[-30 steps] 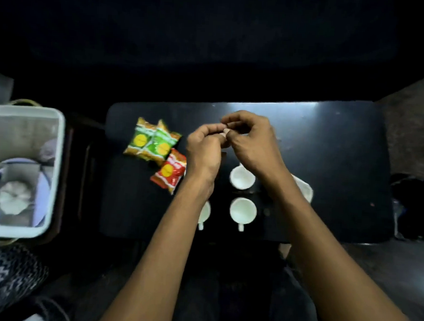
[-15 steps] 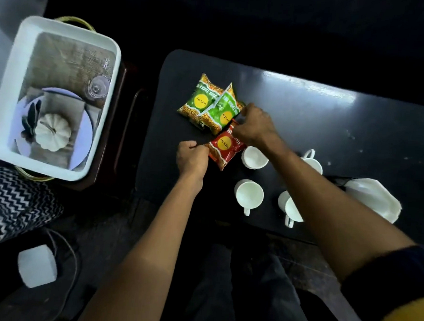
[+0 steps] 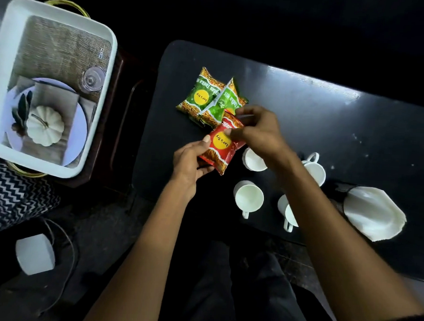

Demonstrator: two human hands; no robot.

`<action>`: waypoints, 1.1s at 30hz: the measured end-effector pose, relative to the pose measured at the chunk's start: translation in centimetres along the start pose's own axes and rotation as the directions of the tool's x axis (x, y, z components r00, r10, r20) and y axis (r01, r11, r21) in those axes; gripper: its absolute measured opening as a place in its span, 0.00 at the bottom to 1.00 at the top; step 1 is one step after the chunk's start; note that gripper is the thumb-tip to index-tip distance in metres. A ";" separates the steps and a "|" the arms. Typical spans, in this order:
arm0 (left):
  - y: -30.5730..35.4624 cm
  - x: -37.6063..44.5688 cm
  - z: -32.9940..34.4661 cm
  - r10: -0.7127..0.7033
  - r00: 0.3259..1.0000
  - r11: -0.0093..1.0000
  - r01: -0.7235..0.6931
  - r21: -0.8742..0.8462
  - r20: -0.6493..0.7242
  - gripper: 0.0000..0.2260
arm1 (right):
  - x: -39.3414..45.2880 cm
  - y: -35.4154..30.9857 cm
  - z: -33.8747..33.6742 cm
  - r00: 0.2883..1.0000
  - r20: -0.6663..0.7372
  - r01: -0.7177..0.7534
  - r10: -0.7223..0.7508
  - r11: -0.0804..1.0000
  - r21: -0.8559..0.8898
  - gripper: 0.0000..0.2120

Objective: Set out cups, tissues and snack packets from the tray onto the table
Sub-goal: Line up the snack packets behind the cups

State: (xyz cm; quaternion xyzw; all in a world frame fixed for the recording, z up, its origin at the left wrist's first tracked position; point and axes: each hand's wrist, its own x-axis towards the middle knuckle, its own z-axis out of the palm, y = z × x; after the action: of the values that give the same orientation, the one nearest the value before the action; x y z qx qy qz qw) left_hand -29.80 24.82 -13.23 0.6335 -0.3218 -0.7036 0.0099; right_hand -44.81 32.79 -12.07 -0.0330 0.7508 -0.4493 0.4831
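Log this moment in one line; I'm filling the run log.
left hand: holds red packet | right hand: pinches its top | cups: on table

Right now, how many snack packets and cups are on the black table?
Green snack packets: 2
Red snack packet: 1, held by both hands
White cups: 4
Total: 7
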 end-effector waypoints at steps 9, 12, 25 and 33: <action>0.0 -3.9 4.6 0.225 0.968 0.965 -0.206 -0.163 0.110 0.06 | -3.8 -0.7 -5.8 0.999 0.036 -0.001 -0.018 0.883 0.468 0.23; 0.0 -4.2 7.4 0.259 0.960 0.961 -0.245 -0.130 0.103 0.08 | -3.8 -1.3 -8.5 1.000 0.005 0.017 -0.021 0.920 0.391 0.23; 3.1 -2.3 13.7 0.406 0.912 0.908 -0.410 0.086 0.056 0.15 | -2.8 -0.5 -15.5 1.000 0.012 -0.018 0.021 0.985 -0.171 0.34; 5.5 0.3 15.9 0.500 0.802 0.557 -0.587 0.587 0.328 0.19 | -1.8 1.5 -12.0 0.926 0.019 0.290 -0.378 0.679 -0.675 0.43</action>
State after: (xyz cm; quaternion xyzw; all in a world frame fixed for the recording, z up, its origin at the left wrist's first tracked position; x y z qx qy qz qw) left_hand -46.36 27.30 -11.11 0.4183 -0.7294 -0.5409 -0.0190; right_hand -52.37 42.28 -10.32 -0.3123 0.8701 -0.2331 0.3018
